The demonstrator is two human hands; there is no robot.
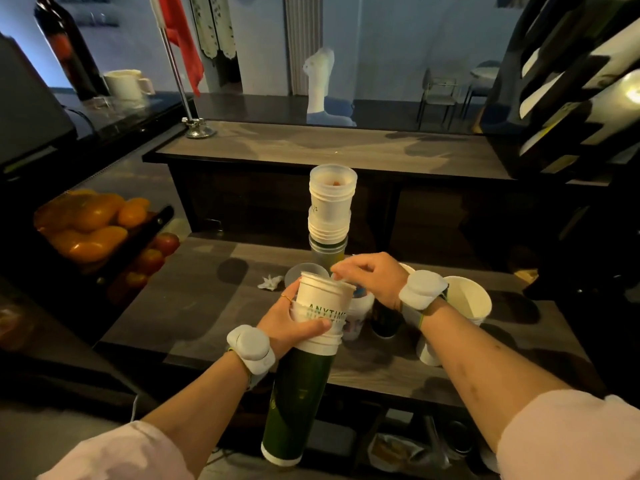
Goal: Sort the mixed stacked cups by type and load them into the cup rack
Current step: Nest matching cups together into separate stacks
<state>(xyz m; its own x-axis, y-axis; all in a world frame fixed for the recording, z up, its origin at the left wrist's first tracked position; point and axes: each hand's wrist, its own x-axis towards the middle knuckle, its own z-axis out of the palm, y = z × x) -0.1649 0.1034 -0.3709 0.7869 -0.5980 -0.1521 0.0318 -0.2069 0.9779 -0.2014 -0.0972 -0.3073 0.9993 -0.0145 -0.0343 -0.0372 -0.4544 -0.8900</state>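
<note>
We hold the long nested stack of white and dark green paper cups (pixel 304 358) over the dark wooden counter (pixel 214 327) edge, left hand (pixel 287 323) in a closed grip around it. The right hand (pixel 370 275) pinches the top white cup's rim (pixel 327 282). Pulling off-axis may drop the unsupported lower cups or topple the tall translucent plastic cup stack (pixel 330 209) just behind.

Dark wooden counter (pixel 194 327) with tall cup stack (pixel 330 216), loose paper cups (pixel 465 299), crumpled tissue (pixel 270 282).
</note>
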